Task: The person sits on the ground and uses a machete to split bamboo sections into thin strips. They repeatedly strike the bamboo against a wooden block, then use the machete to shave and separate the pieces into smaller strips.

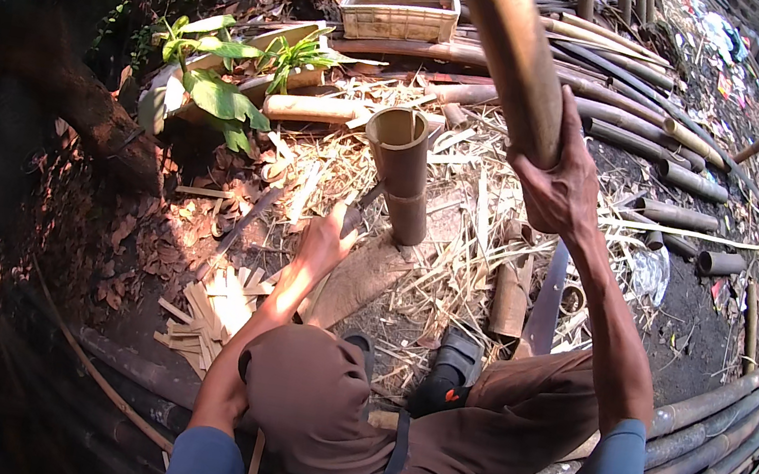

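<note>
My right hand (pixel 563 173) is raised and wrapped round the lower end of a thick brown pole (pixel 519 49), bamboo or wood, slanting up past the top edge. Low in front of me, my left hand (pixel 326 240) is closed round a dark tool (pixel 352 220) that looks like a knife. Its dark end reaches the left side of an upright bamboo tube (pixel 401 170); I cannot tell whether it touches. The tube has an open top and stands at the far end of a flat wooden board (pixel 356 284) between my legs.
Bamboo shavings (pixel 483 225) litter the ground. A short bamboo piece (pixel 511 291) and a flat metal blade (pixel 548 302) lie beside my right leg. Cut strips (pixel 220 305) are heaped at left. Beyond are bamboo poles (pixel 625 113), a plastic crate (pixel 399 22) and a leafy plant (pixel 218 87).
</note>
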Demonstrator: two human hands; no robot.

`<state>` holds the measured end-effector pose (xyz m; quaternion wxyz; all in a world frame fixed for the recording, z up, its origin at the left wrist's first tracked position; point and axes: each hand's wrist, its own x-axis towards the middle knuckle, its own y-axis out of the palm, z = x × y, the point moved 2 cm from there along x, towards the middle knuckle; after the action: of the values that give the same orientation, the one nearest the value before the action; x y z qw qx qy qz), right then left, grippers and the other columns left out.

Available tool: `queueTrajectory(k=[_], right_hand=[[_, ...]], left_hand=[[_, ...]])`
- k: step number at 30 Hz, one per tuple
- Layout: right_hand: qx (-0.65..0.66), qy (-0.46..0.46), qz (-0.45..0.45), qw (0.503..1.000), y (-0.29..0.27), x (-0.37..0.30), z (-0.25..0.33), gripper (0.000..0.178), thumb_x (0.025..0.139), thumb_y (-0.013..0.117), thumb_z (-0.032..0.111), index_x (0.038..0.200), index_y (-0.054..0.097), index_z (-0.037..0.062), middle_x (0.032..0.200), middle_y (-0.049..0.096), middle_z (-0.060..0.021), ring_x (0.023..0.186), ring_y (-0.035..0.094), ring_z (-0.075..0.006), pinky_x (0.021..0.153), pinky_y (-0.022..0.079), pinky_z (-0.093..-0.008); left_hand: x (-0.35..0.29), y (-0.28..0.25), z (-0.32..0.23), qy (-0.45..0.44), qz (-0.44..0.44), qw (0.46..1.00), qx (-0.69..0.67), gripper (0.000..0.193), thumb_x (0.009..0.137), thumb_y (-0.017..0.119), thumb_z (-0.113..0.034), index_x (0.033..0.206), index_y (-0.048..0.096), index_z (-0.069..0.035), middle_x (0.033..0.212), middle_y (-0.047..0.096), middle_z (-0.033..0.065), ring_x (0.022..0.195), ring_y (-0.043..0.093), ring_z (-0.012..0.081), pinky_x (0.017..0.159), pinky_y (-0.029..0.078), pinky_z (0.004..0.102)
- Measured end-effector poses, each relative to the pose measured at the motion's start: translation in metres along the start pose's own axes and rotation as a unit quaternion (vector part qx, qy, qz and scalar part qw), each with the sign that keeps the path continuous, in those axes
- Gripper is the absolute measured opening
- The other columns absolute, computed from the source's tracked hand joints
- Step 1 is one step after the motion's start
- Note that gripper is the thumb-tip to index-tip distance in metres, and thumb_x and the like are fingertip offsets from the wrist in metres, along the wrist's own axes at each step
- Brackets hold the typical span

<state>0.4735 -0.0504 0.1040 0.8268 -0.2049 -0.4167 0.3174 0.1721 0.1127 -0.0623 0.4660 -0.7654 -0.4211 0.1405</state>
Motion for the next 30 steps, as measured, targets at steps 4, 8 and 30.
queueTrajectory(k=[4,8,30], right_hand=[[0.171,0.020,-0.124,0.977,0.007,0.003,0.011,0.105,0.076,0.078,0.028,0.154,0.007,0.0226,0.127,0.057,-0.0269,0.110,0.061,-0.0384,0.096,0.051,-0.0435],[-0.181,0.083,0.306,0.931,0.075,-0.081,-0.060,0.104,0.071,0.077,0.032,0.155,0.016,0.0239,0.103,0.059,-0.0289,0.088,0.065,-0.0434,0.081,0.055,-0.0523],[-0.222,0.110,0.298,0.922,0.071,-0.077,-0.065,0.102,0.064,0.077,0.031,0.153,0.027,0.0250,0.102,0.062,-0.0201,0.092,0.065,-0.0381,0.076,0.053,-0.0439]], left_hand=[[-0.003,0.006,-0.010,0.000,0.020,1.000,-0.007,0.033,0.084,0.069,-0.019,0.108,0.054,-0.003,0.076,0.066,0.0250,0.073,0.065,0.0454,0.062,0.051,0.0501],[-0.010,0.006,-0.014,0.035,-0.024,0.999,-0.023,0.024,0.085,0.066,-0.016,0.100,0.055,-0.001,0.071,0.065,0.0237,0.067,0.066,0.0418,0.057,0.051,0.0492],[-0.049,0.065,0.037,-0.035,0.014,0.998,-0.052,0.024,0.084,0.065,-0.019,0.105,0.060,-0.010,0.083,0.067,0.0213,0.078,0.065,0.0447,0.068,0.053,0.0524]])
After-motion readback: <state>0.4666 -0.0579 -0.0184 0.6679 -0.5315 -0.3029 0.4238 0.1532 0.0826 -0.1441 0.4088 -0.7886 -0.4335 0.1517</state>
